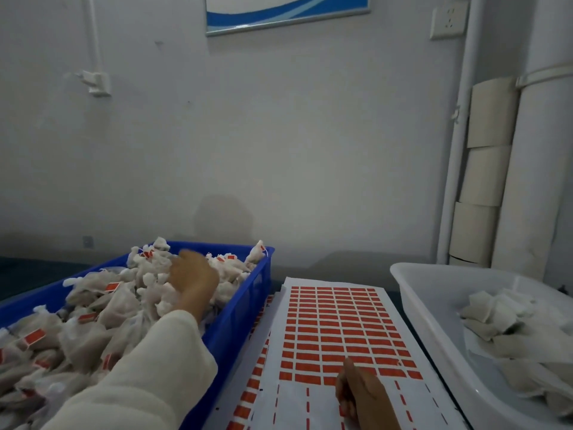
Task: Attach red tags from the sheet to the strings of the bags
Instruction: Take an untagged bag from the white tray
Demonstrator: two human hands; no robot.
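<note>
- The left hand (193, 279) reaches out over the blue crate (245, 308), palm down, its fingers dipped among the bags (102, 308); its grip is hidden by the back of the hand, so I cannot tell whether it holds a bag.
- A cream sleeve (148, 367) covers the left forearm, which crosses the crate's near right edge.
- The right hand (361, 392) rests at the near end of the sheet (338, 333), fingers curled under with one finger pointing at the lowest full row of red tags (331, 318); whether that grip pinches a tag cannot be told.
- The sheet lies on the worktop between the blue crate and a white tub (434, 308), its left edge just beside the crate wall.
- A strip of dark worktop shows between the sheet and the tub.
- The tags sit in a tidy grid; the nearest rows are peeled away, leaving white backing with red dashes.
- The bags are pale mesh pouches heaped high, several already bearing red tags.
- The white tub holds a smaller heap of pale pouches (496, 315).
</note>
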